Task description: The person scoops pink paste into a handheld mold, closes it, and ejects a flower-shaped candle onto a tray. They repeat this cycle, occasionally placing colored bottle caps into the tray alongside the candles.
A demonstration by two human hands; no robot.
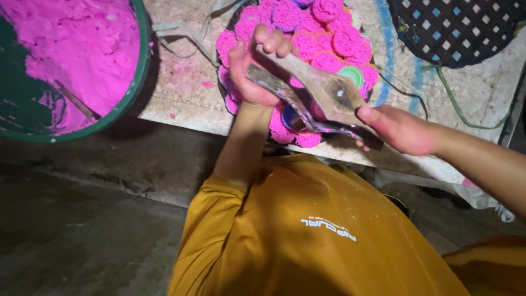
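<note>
Head view: I'm holding a wooden paddle (323, 90) in both hands, just above the tray (229, 104) of pink cups (329, 27). My left hand (255, 68) is clamped round the paddle's far, narrow end, fingers curling over the top. My right hand (397, 129) is gripping the near, wider end, thumb lying along its edge. Under the wood there's a dark curved metal piece (307, 118) riding along with it, and I can't tell if it's fixed to the paddle or just pinched against it.

The cups are packed tight in a round cluster, most topped with pink powder, one green cap (350, 75) showing right beside the paddle. The big green basin (118, 104) of pink powder (76, 44) is sitting well apart at top left, and a dark lattice basket (455, 30) is at top right.

My take on doing this bit well: I'm keeping both grips firm and the paddle level over the cluster, pressing evenly, since a tilt looks likely to knock powder off the rims
</note>
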